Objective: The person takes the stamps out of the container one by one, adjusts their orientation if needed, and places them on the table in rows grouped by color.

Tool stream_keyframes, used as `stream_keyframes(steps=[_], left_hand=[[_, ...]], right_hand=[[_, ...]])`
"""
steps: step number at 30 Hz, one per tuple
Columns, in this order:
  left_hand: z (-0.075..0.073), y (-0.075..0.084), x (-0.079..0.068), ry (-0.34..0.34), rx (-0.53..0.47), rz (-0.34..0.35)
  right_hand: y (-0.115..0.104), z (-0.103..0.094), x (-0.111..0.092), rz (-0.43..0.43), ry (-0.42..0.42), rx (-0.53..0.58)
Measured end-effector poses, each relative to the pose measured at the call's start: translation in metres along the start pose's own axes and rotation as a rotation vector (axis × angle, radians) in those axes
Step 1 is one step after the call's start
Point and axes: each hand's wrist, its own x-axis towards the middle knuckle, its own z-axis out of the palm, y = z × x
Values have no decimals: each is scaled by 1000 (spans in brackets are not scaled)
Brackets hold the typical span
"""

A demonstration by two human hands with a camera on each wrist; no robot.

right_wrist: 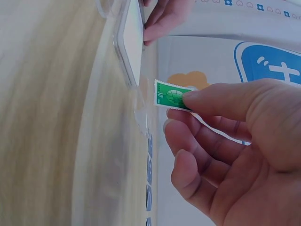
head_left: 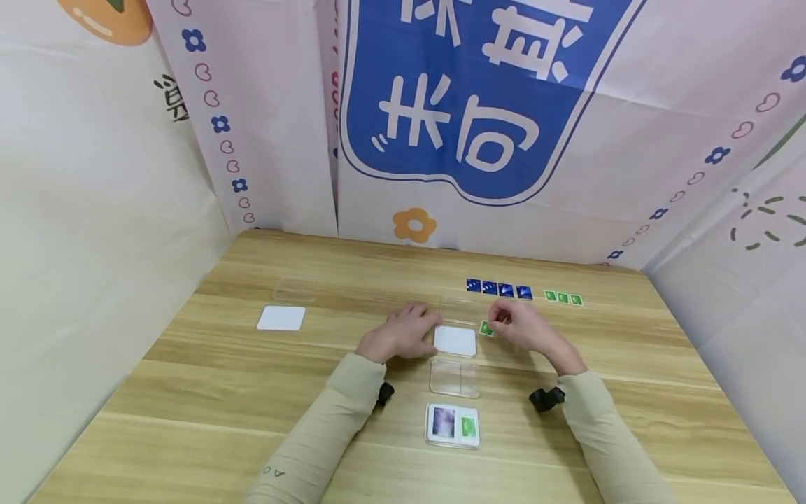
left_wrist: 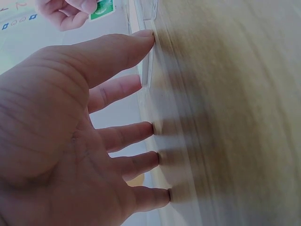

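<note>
The right grip pinches a green "10" stamp.

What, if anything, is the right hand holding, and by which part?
The right hand pinches a green stamp by the end farther from the nearby white card.

We see a small green stamp with a white perforated border and a pale, gridded globe design, pinched at one end between thumb and finger of the right hand, raised off the worktop and apart from the white card just beside it; we find that card blank, rectangular with rounded corners, lying flat in a shallow clear case, whose left end the left hand touches
</note>
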Motion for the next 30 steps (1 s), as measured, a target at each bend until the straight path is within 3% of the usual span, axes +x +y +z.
stream_keyframes(steps=[21,30], left_hand=[[0,-1,2,5,20,6],[1,-2,3,9,45,12]], right_hand=[[10,-12,-1,36,48,-24],[16,-18,-3,38,37,18]])
